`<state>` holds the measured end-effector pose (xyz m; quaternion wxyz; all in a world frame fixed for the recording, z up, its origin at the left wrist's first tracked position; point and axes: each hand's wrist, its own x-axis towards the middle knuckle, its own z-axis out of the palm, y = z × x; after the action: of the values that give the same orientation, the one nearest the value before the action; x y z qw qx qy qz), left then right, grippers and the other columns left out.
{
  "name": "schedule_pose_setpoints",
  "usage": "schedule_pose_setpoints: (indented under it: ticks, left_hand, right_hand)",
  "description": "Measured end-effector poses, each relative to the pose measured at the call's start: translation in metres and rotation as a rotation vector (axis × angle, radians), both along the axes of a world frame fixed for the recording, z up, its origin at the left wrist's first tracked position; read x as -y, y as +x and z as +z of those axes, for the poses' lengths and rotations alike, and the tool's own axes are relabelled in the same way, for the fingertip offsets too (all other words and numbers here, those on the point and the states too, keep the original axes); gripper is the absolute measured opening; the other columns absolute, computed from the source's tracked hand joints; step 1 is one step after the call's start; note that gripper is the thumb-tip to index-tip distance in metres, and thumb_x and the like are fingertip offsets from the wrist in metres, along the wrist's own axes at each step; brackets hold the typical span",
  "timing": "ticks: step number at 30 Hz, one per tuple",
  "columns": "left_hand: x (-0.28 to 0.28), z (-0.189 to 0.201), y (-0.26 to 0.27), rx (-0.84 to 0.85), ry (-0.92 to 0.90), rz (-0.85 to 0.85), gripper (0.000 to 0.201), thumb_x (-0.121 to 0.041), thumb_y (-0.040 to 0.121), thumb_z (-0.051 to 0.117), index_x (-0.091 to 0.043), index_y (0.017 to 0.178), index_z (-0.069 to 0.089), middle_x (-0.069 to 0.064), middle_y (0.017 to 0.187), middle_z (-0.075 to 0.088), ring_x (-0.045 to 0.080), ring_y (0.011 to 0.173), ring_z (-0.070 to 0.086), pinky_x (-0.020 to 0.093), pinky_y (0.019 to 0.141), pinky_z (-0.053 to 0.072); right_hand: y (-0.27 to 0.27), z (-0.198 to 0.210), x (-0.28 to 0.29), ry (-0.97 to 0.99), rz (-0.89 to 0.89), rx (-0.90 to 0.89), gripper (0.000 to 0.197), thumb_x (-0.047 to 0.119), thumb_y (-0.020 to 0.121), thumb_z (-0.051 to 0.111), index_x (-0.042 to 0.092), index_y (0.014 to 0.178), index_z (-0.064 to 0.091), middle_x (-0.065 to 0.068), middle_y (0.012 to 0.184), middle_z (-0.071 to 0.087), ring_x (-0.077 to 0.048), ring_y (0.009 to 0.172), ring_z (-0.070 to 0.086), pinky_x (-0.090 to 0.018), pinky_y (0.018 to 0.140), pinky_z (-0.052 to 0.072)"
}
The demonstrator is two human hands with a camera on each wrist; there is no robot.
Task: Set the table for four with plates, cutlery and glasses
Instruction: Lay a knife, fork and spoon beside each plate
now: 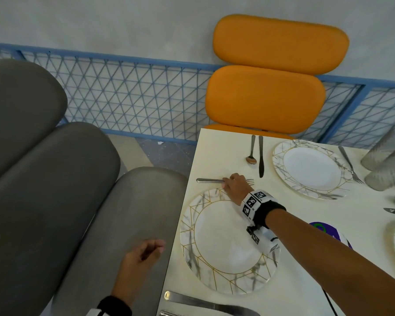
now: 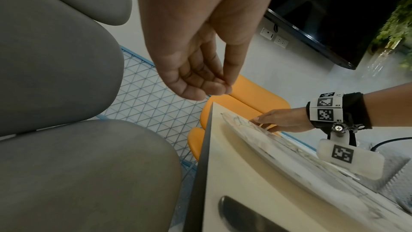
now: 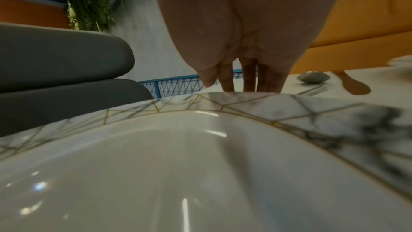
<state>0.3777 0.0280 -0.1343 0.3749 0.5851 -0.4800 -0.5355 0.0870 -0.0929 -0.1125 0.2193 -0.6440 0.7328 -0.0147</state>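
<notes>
While R hand (image 1: 235,187) reaches across the near plate (image 1: 226,242), its grip is curled on a fork (image 1: 209,180) lying on the counter (image 1: 217,153) just beyond the rim. L hand (image 1: 141,253) hangs off-counter, fingers loose, holding nothing.

A cream table (image 1: 214,153) carries two marble-patterned plates (image 1: 226,242) (image 1: 310,167), a fork (image 1: 211,180) between them, a spoon (image 1: 251,151) beside a knife (image 1: 261,159), another fork (image 1: 350,165), ribbed glasses (image 1: 384,151) and a near-edge knife (image 1: 205,304)
</notes>
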Motion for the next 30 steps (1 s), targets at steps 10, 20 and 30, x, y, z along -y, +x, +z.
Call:
schedule_pose_setpoints:
  ticks: [10,20,30]
  left_hand:
    - [-0.006,0.001,-0.003,-0.003,0.008,0.001,0.022,0.006,0.081,0.063,-0.015,0.078,0.069,-0.013,0.07,0.073,-0.008,0.064,0.061,0.001,0.066,0.046]
    - [-0.015,0.001,-0.007,-0.033,0.04,-0.016,0.024,0.009,0.08,0.062,-0.013,0.076,0.07,-0.007,0.067,0.073,-0.005,0.062,0.062,0.004,0.064,0.048]
    - [-0.022,0.004,-0.004,0.003,0.033,-0.037,0.022,0.009,0.08,0.062,-0.012,0.077,0.069,-0.011,0.066,0.072,-0.007,0.061,0.062,0.003,0.063,0.047]
  right_hand:
    - [0.018,0.002,-0.002,0.023,-0.012,0.019,0.042,0.029,0.098,0.035,0.007,0.133,0.042,-0.023,0.136,0.037,-0.038,0.124,0.037,-0.045,0.103,0.035]
    - [0.019,-0.006,-0.003,0.004,0.012,-0.052,0.045,0.033,0.1,0.028,0.011,0.139,0.035,-0.016,0.131,0.038,-0.03,0.12,0.038,-0.036,0.107,0.033]
    - [0.02,-0.01,-0.002,-0.021,0.037,-0.06,0.046,0.033,0.099,0.029,0.01,0.138,0.035,-0.015,0.13,0.038,-0.029,0.121,0.038,-0.037,0.106,0.034]
